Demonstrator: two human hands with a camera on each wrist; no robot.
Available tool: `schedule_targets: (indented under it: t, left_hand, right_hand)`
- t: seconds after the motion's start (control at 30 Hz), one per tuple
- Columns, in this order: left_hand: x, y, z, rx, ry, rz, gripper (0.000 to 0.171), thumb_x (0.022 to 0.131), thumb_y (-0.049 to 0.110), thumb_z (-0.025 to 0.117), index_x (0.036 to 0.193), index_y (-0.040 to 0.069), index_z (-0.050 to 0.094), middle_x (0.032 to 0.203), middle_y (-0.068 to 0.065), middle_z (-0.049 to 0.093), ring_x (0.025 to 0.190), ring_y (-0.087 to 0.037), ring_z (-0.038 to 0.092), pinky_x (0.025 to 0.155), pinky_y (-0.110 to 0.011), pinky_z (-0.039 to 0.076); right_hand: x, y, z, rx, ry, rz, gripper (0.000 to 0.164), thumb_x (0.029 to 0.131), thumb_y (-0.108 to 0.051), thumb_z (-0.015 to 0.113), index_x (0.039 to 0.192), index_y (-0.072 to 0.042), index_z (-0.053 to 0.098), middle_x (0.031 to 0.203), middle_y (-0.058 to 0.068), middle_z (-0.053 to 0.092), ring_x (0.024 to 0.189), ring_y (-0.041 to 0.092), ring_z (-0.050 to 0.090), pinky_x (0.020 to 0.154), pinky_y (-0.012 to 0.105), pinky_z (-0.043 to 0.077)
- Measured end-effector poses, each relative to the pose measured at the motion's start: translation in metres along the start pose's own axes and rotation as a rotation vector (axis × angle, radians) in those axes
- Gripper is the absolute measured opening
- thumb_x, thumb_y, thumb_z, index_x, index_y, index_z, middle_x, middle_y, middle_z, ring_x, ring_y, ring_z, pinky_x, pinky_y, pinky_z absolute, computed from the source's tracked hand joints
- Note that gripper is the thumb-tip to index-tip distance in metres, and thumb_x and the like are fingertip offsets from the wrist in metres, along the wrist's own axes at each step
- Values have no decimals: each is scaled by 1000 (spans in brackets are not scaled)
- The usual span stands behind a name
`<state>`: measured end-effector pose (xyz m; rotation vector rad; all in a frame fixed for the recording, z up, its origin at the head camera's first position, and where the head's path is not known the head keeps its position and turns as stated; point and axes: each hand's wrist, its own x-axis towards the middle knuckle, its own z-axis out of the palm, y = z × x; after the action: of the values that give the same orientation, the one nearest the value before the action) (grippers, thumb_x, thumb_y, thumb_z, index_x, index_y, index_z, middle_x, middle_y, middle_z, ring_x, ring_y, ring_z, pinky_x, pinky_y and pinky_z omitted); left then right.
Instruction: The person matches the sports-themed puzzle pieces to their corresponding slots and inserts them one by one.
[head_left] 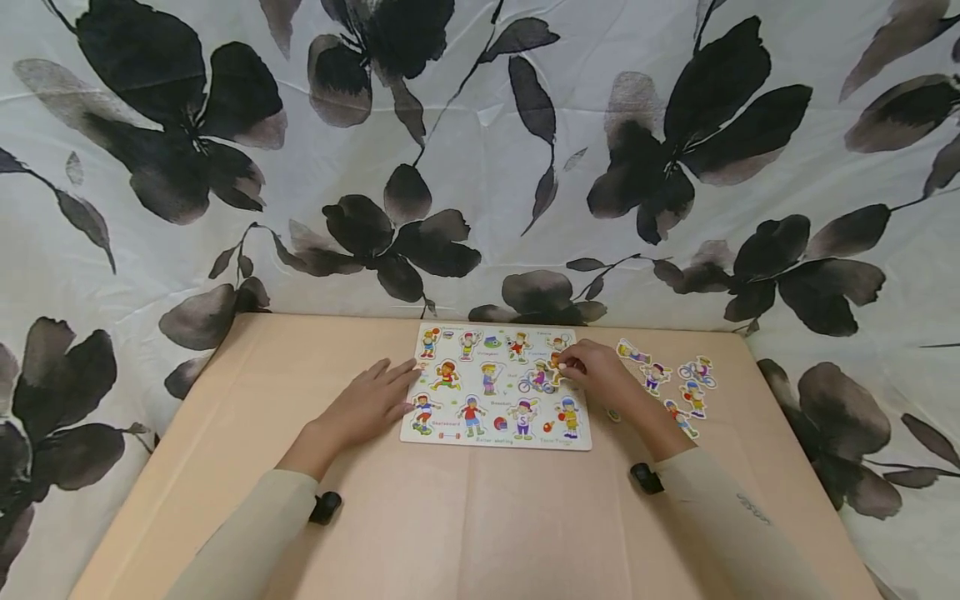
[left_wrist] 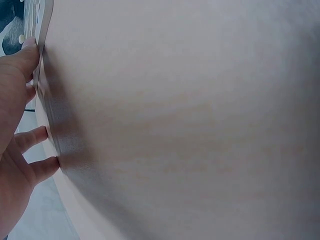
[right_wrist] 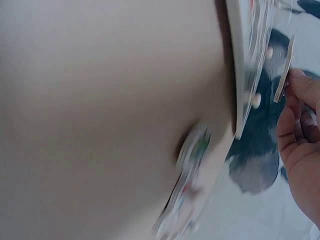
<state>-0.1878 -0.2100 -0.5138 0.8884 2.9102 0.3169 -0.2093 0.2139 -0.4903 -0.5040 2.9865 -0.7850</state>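
Note:
A white puzzle board (head_left: 468, 390) printed with children doing sports lies near the far side of the table. My left hand (head_left: 367, 402) rests at its left edge with spread fingers, thumb and fingertips touching the rim. Over the board's right side, my right hand (head_left: 600, 373) pinches a thin wooden puzzle piece (right_wrist: 284, 72) between thumb and fingers. From the right wrist, that piece shows edge-on and raised above the board, its picture hidden. A cyclist figure (head_left: 537, 377) lies on the board just left of the right fingertips.
Several loose puzzle pieces, such as a cyclist (head_left: 697, 372) and a figure in purple (head_left: 656, 377), lie right of the board around my right forearm. A peach cover lies over the table (head_left: 465, 517). Behind it hangs a white cloth (head_left: 495, 150) with dark flowers.

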Motion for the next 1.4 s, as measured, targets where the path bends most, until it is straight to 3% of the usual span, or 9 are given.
schedule_targets:
  t: [0.33, 0.73, 1.1, 1.4]
  left_hand:
    - [2, -1, -1, -9, -8, 1, 62, 105, 44, 57, 159, 15, 43, 168, -5, 35, 151, -48, 33, 124, -63, 29]
    - [0, 1, -2, -15, 11, 12, 61, 104, 40, 60, 157, 13, 45, 166, -7, 38, 150, -50, 34, 122, -65, 32]
    - [1, -1, -2, 0, 13, 15, 60, 106, 41, 56, 158, 14, 44, 167, -5, 36, 150, -49, 34, 123, -63, 31]
    - [1, -1, -2, 0, 10, 23, 60, 106, 41, 56, 158, 13, 44, 167, -7, 38, 149, -50, 35, 122, -64, 32]
  right_hand:
    - [25, -45, 24, -33, -92, -83, 16, 98, -21, 72, 108, -9, 73, 95, 1, 63, 86, 15, 55, 76, 28, 51]
    - [56, -89, 59, -61, -121, -167, 10, 99, -19, 71, 104, -11, 76, 91, -1, 67, 80, 10, 55, 73, 26, 50]
    - [77, -117, 76, -81, -149, -203, 10, 100, -20, 70, 98, -12, 76, 91, -2, 69, 79, 10, 55, 73, 24, 52]
    - [88, -133, 89, -138, -227, -168, 12, 101, -23, 69, 99, -13, 74, 92, -2, 67, 80, 10, 56, 71, 21, 51]
